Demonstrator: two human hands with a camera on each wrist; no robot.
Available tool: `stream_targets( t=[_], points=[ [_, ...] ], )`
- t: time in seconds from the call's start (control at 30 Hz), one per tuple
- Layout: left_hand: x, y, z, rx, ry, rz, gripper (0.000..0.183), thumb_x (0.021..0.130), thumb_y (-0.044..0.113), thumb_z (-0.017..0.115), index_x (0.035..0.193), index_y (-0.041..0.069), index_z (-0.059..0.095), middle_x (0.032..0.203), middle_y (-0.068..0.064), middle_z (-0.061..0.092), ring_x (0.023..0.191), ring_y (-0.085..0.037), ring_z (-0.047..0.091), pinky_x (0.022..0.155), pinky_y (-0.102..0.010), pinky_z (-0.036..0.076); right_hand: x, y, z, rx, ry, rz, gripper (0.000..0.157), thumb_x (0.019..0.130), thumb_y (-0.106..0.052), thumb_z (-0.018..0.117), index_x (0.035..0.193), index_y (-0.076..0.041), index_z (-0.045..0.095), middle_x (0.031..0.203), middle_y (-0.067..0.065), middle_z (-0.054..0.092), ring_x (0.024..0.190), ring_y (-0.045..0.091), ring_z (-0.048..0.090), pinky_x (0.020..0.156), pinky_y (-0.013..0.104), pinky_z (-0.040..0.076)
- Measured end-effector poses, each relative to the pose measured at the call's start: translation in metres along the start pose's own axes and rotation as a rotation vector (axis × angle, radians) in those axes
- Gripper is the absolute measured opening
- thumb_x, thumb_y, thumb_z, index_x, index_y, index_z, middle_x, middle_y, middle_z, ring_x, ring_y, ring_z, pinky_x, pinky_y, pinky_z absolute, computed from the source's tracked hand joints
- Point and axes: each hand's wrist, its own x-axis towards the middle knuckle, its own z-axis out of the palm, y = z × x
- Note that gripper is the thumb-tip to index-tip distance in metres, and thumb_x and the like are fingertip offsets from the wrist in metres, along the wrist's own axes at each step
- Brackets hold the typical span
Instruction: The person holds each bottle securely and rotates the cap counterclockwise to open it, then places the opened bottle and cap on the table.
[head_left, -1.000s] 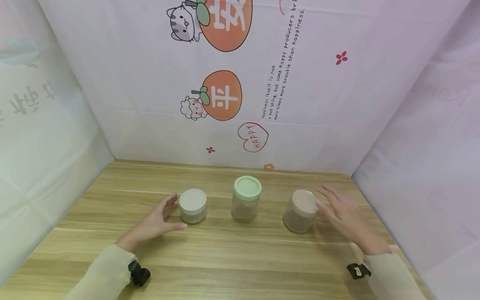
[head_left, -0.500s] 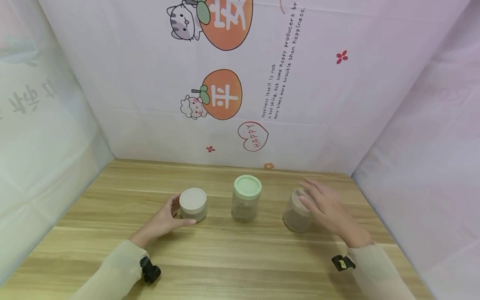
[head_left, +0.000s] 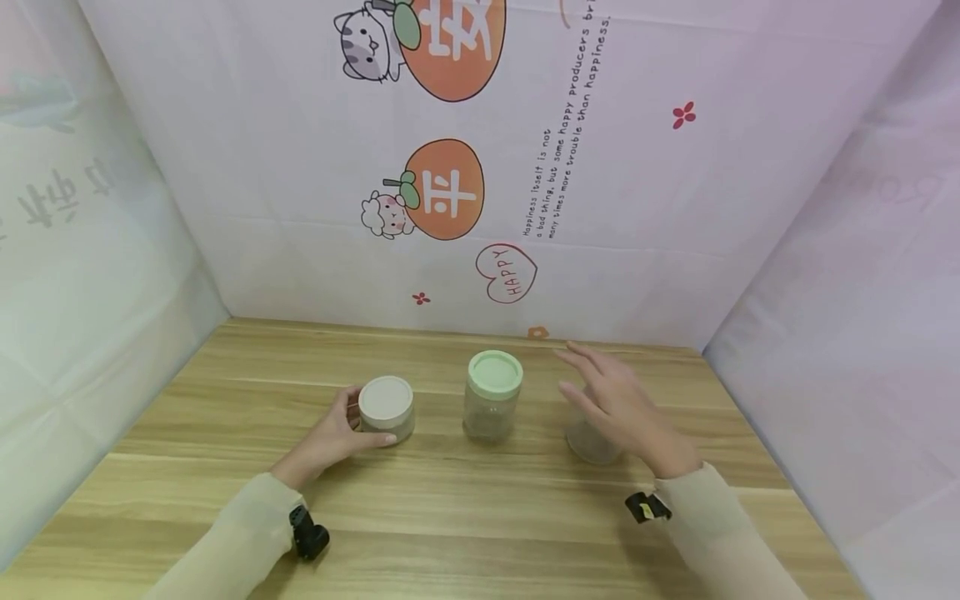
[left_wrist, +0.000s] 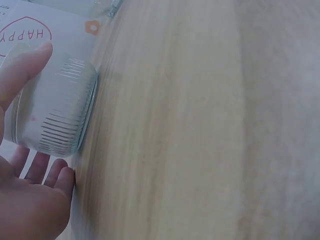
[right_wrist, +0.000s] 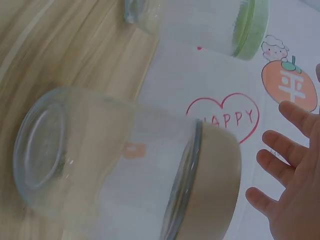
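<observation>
A short clear ribbed jar with an off-white lid (head_left: pixel 386 398) stands upright on the left. My left hand (head_left: pixel 330 442) holds it low, thumb across the front and fingers round the left side; the left wrist view shows the ribbed glass (left_wrist: pixel 65 110) between thumb and fingers. In the middle stands a taller clear jar with a green lid (head_left: pixel 495 375). My right hand (head_left: pixel 618 408) is over the right-hand jar (head_left: pixel 588 446), fingers spread and pointing toward the green-lidded one. That right-hand jar's beige lid (right_wrist: pixel 212 185) is hidden by the hand in the head view, but shows in the right wrist view.
The jars stand in a loose row on a wood-grain table (head_left: pixel 465 525). White printed cloth (head_left: pixel 300 167) rises behind the table and on both sides. A small black camera (head_left: pixel 309 533) is strapped to the left wrist, another black device (head_left: pixel 647 507) to the right.
My left hand has moved right and closed round the short jar. The right hand has swung left from beside the beige-lidded jar to above it. The jars have stayed in place.
</observation>
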Motion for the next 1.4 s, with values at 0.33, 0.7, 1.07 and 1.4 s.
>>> stream_targets(
  t=[0.33, 0.7, 1.07, 1.4],
  points=[
    [0.0, 0.002, 0.005, 0.043, 0.031, -0.007, 0.115, 0.075, 0.032, 0.091, 0.154, 0.0, 0.013, 0.153, -0.028, 0.027, 0.141, -0.047, 0.029, 0.115, -0.056, 0.025, 0.03, -0.027, 0.012, 0.06, 0.005, -0.096, 0.051, 0.105, -0.038, 0.05, 0.149, -0.012, 0.046, 0.155, 0.011, 0.04, 0.142, 0.033, 0.036, 0.112, 0.06, 0.027],
    [0.0, 0.003, 0.004, 0.019, 0.024, -0.002, 0.11, 0.077, 0.03, 0.09, 0.153, 0.002, 0.017, 0.151, -0.024, 0.03, 0.136, -0.044, 0.032, 0.112, -0.061, 0.027, 0.061, -0.06, 0.032, 0.059, -0.004, -0.16, 0.052, 0.105, -0.049, 0.043, 0.148, -0.019, 0.048, 0.149, 0.011, 0.047, 0.137, 0.03, 0.041, 0.112, 0.056, 0.03],
    [-0.001, 0.004, 0.007, -0.018, 0.04, 0.014, 0.105, 0.078, 0.024, 0.089, 0.152, 0.001, 0.019, 0.148, -0.024, 0.034, 0.135, -0.043, 0.037, 0.11, -0.06, 0.031, 0.08, -0.104, 0.064, 0.102, -0.091, -0.228, 0.052, 0.104, -0.046, 0.05, 0.143, -0.012, 0.053, 0.15, 0.008, 0.047, 0.138, 0.028, 0.042, 0.115, 0.046, 0.03],
    [-0.003, 0.004, 0.006, -0.003, 0.012, 0.001, 0.104, 0.08, 0.031, 0.087, 0.152, 0.003, 0.018, 0.151, -0.021, 0.031, 0.137, -0.041, 0.033, 0.11, -0.062, 0.03, 0.082, -0.134, 0.091, 0.099, -0.092, -0.259, 0.052, 0.1, -0.043, 0.061, 0.141, -0.011, 0.055, 0.144, 0.008, 0.053, 0.134, 0.023, 0.046, 0.113, 0.038, 0.034]
  ],
)
